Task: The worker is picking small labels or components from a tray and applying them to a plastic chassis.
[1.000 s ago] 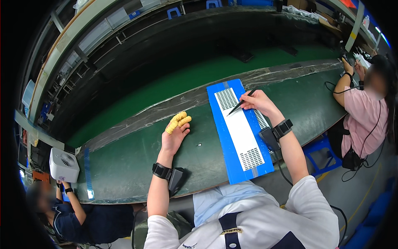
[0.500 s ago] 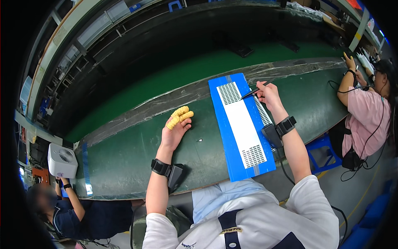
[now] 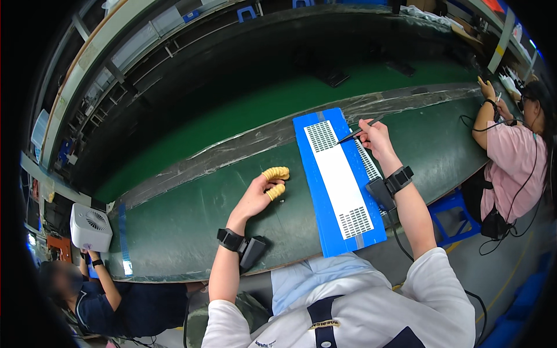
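My right hand [image 3: 376,139] is closed around dark pointed tweezers [image 3: 351,136]. Their tip is at the right edge of the far grid of small dark rectangles on a white strip [image 3: 335,181]. The strip lies on a long blue board [image 3: 315,200], with another grid at its near end. To the left of the board, my left hand [image 3: 260,194] hovers low over the table, yellow ribbed finger cots on its fingertips. Its thumb and fingers are apart, with nothing visible between them. A tiny light piece [image 3: 282,200] lies beside the thumb tip.
A second gridded white strip [image 3: 366,159] lies partly under the board's right side. The green table [image 3: 174,232] curves across the view. At left, a person sits by a white fan [image 3: 91,228]. Another person in pink [image 3: 510,148] works at right, near a blue stool [image 3: 455,217].
My left hand has moved right and slightly nearer, toward the tiny piece, and its fingers have spread apart. My right hand and the tweezers stay almost in place at the far grid.
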Demonstrator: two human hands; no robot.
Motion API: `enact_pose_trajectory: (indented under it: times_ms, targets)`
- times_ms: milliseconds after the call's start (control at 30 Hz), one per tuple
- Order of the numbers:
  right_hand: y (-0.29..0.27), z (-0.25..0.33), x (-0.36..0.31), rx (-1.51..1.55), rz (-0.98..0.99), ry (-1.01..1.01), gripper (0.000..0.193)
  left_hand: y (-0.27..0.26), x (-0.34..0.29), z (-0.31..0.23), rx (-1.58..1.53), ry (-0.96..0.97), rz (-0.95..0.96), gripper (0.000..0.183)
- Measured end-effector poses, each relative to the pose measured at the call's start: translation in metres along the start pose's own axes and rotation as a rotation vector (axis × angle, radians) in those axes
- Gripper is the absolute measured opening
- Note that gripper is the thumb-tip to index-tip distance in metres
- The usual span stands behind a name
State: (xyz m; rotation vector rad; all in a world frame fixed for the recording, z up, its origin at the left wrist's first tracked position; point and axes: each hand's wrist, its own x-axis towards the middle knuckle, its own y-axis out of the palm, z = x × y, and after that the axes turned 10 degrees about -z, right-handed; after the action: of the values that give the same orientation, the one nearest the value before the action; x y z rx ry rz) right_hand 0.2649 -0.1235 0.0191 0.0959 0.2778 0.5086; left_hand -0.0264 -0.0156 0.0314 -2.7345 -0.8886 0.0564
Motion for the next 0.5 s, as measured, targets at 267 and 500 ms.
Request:
enact_pose_trajectory:
  times_ms: [267,500]
  targets:
    - [-0.001,-0.002,0.0,0.002,0.01,0.02,0.014,0.06,-0.013,-0.04,0.917,0.496,0.262,0.065]
    - [0.002,-0.006,0.004,0.141,0.084,0.043,0.014,0.062,-0.014,-0.039,1.031,0.44,0.313,0.068]
